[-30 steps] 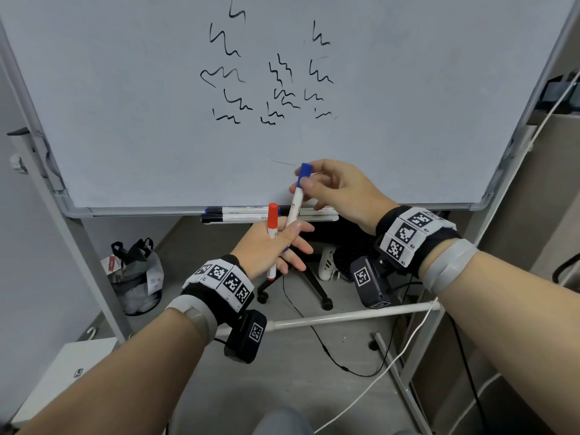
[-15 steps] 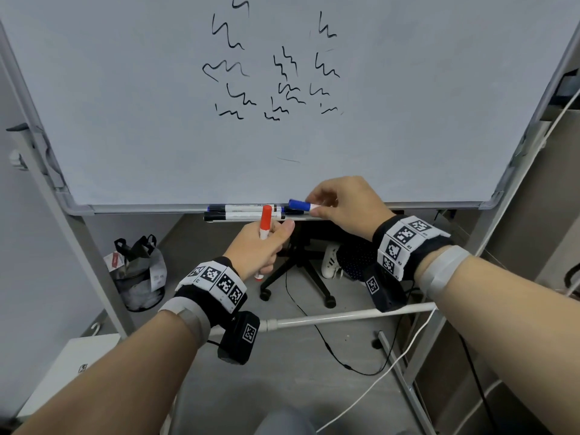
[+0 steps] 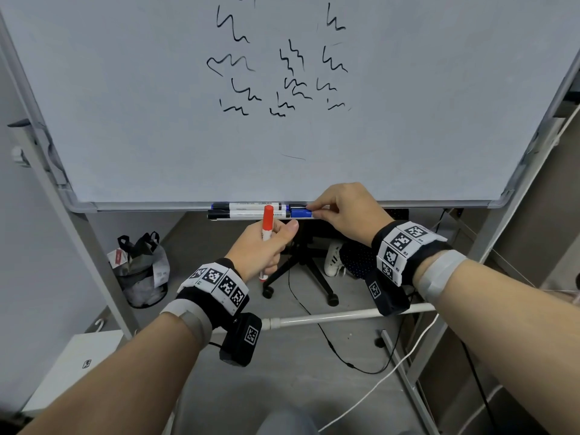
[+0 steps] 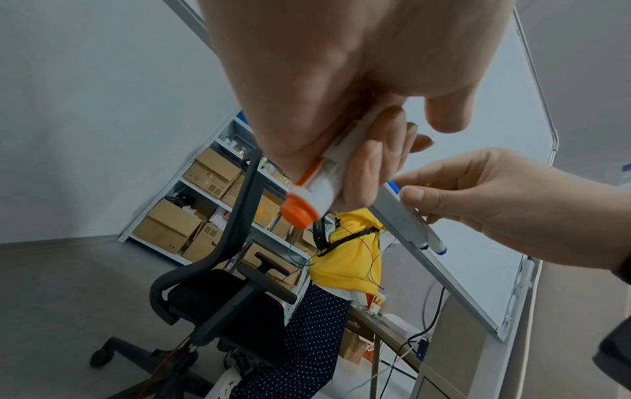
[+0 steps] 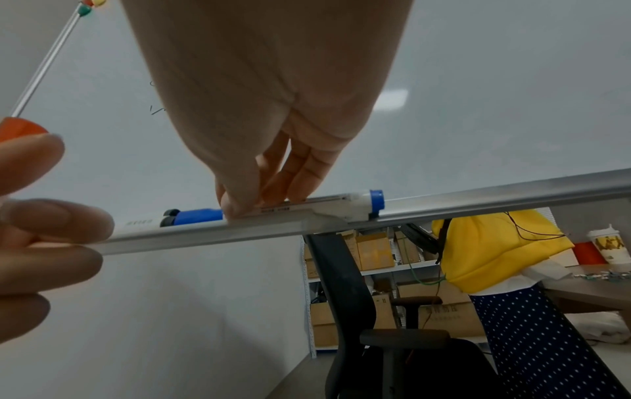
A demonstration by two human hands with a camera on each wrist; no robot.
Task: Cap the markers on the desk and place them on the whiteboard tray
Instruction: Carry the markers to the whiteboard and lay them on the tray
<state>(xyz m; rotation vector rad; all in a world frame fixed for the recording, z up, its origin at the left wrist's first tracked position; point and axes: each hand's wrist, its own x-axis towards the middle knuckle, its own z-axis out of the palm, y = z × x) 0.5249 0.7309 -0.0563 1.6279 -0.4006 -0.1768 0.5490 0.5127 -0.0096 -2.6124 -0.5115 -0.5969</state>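
The blue-capped marker (image 3: pixel 300 212) (image 5: pixel 199 216) lies flat on the whiteboard tray (image 3: pixel 238 218) (image 5: pixel 204 232), to the right of two black-capped markers (image 3: pixel 251 206). My right hand (image 3: pixel 314 208) (image 5: pixel 240 206) pinches its white barrel between thumb and fingertips. Just below the tray, my left hand (image 3: pixel 279 231) (image 4: pixel 358 172) grips the red-capped marker (image 3: pixel 267 221) (image 4: pixel 307 199) upright, with the cap on top. The whiteboard (image 3: pixel 408 105) above carries black squiggles.
Behind the board stand an office chair (image 3: pixel 301 262) (image 4: pixel 232 291), a person in a yellow top (image 5: pixel 495 248) and shelves of cardboard boxes (image 4: pixel 204 172). A dark bag (image 3: pixel 141 271) sits at the left stand leg; a white crossbar (image 3: pixel 329 317) and cables (image 3: pixel 345 359) run low.
My right hand took the blue marker from upright beside my left hand, turned it flat and lowered it onto the tray. My left hand closed round the red marker and rose slightly.
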